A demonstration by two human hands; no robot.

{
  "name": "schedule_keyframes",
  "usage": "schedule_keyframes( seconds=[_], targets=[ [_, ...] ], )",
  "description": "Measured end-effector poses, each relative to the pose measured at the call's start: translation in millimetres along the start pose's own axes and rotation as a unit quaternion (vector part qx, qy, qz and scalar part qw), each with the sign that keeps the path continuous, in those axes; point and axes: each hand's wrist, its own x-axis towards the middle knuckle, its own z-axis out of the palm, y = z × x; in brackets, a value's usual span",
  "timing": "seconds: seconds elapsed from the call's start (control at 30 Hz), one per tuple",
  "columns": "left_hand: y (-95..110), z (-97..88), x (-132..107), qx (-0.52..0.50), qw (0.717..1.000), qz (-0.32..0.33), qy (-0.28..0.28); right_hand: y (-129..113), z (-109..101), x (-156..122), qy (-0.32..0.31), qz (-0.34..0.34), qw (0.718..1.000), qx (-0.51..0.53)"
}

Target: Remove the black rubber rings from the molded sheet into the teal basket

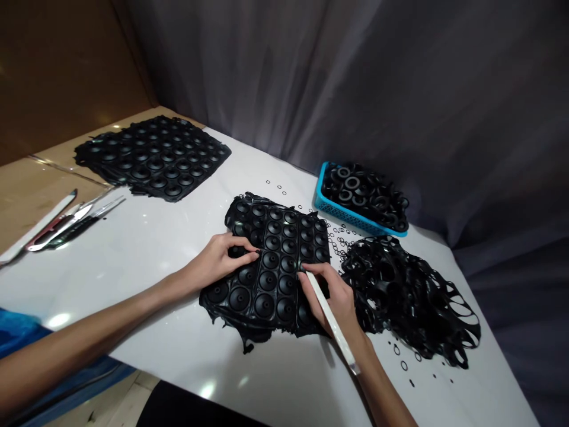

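Observation:
A black moulded rubber sheet [267, 277] with rows of round, cone-shaped parts lies on the white table in front of me. My left hand [229, 255] rests over its left side, thumb and index finger pinched together at one of the round parts; the fingertips hide the exact spot. In my right hand [331, 293] is a slim white tool [331, 320], held like a pen, its rear end pointing down toward my wrist. The working tip is hidden by my fingers near the sheet's right-hand rows.
A second black sheet [155, 157] lies at the back left. Left of me are several slim hand tools [71, 225]. A blue basket [355, 220] full of black rings stands behind right, beside a heap of black rubber scrap [400, 290]. Small rings [340, 240] are scattered around.

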Motion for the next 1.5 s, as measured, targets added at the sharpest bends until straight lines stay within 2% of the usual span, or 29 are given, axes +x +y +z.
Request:
schedule_keyframes(
  seconds=[0.13, 0.3, 0.47, 0.6, 0.7, 0.83, 0.97, 1.23, 1.4, 1.5],
  targets=[
    [-2, 2.6, 0, 0.001, 1.000, 0.014, 0.006, 0, -2, 0, -0.051, 0.039, 0.997, 0.039],
    [-1, 3.1, 1, 0.002, 1.000, 0.026, 0.004, -8, 1, 9, -0.102, 0.167, 0.975, 0.102],
    [2, 3.4, 2, 0.006, 1.000, 0.028, -0.002, -28, 5, 38, -0.075, 0.221, 0.961, 0.145],
    [0, 4.5, 3, 0.020, 0.999, 0.040, 0.002, -35, 14, 52, -0.127, 0.242, 0.936, 0.222],
    [-1, 4.8, 3, 0.031, 0.998, 0.045, 0.001, -33, 27, 50, -0.155, 0.220, 0.929, 0.256],
    [0, 4.0, 3, 0.041, 0.998, 0.047, -0.002, -29, 38, 44, -0.139, 0.168, 0.943, 0.252],
    [1, 3.5, 3, 0.040, 0.998, 0.048, -0.005, -26, 40, 41, -0.130, 0.131, 0.957, 0.223],
    [2, 4.0, 3, 0.027, 0.998, 0.049, -0.001, -24, 42, 40, -0.112, 0.100, 0.971, 0.185],
    [3, 3.4, 3, 0.029, 0.998, 0.054, -0.003, -23, 49, 40, -0.077, 0.016, 0.985, 0.152],
    [1, 3.9, 4, 0.037, 0.998, 0.056, -0.002, -22, 52, 39, -0.083, -0.036, 0.990, 0.105]
  ],
)
